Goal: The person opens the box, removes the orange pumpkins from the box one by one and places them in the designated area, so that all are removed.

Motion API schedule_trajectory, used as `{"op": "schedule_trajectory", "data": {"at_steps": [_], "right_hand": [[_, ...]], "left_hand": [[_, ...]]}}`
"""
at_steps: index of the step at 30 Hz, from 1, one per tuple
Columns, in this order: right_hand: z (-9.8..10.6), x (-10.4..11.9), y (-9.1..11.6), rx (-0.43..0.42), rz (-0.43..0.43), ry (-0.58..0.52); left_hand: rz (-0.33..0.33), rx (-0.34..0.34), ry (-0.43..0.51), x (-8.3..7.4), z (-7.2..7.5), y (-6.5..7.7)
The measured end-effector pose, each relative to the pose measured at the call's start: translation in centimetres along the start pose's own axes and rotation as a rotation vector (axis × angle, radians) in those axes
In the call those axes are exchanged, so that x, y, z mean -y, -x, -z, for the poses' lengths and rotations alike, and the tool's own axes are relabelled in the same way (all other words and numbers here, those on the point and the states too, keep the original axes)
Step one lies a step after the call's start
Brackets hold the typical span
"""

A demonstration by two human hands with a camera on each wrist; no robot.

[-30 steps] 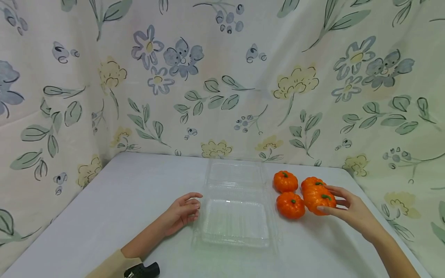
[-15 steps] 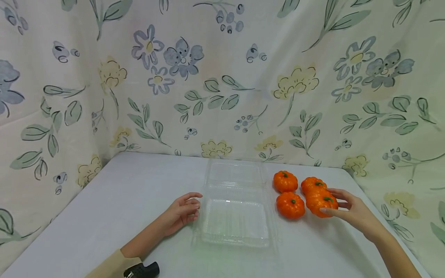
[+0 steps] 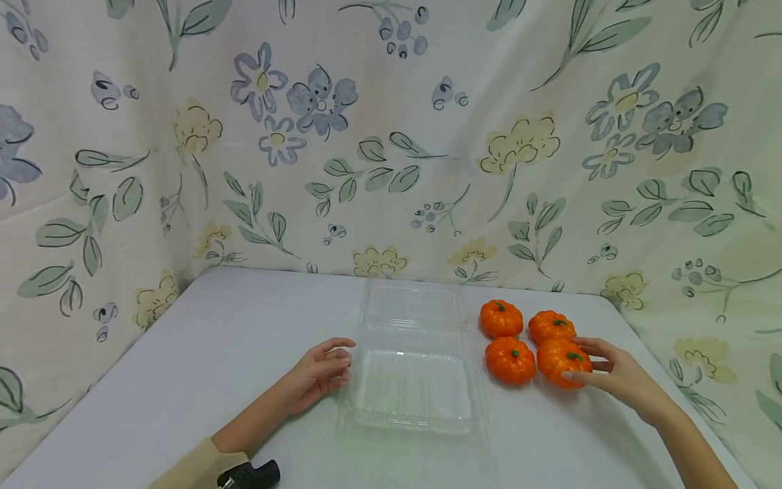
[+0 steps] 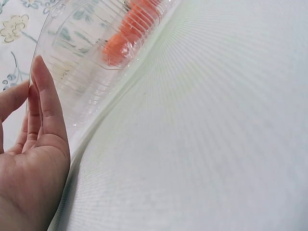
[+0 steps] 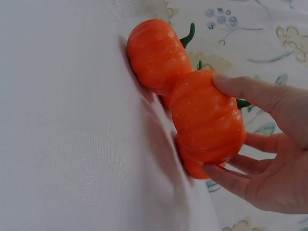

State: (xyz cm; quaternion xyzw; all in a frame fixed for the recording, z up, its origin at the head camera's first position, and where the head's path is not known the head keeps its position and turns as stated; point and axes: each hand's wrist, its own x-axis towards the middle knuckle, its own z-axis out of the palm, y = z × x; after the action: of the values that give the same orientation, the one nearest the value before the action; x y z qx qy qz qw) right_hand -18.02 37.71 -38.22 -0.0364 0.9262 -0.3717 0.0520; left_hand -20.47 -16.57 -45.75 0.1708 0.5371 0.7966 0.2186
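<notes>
A small orange pumpkin with a green stem is gripped from its right side by my right hand. In the right wrist view, the thumb lies on top of this pumpkin and the fingers go round its other side. It is close over the table, in front of a second pumpkin. Two more pumpkins stand to the left, one near and one far. My left hand pinches the left rim of an open clear plastic clamshell container; thumb and fingertips meet at that rim in the left wrist view.
The container's lid lies folded back toward the rear of the white table. A floral curtain hangs right behind the table and along both sides. A black wrist device shows at the left sleeve.
My right hand has brought the gripped pumpkin down and slightly toward me, so the pumpkin behind shows more. The left hand and container have stayed still.
</notes>
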Motion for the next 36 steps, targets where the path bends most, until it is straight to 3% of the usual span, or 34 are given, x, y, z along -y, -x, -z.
{"op": "schedule_trajectory", "data": {"at_steps": [36], "right_hand": [[0.0, -1.5, -0.6, 0.076, -0.068, 0.012]], "left_hand": [[0.019, -0.018, -0.006, 0.0, 0.0, 0.0]]}}
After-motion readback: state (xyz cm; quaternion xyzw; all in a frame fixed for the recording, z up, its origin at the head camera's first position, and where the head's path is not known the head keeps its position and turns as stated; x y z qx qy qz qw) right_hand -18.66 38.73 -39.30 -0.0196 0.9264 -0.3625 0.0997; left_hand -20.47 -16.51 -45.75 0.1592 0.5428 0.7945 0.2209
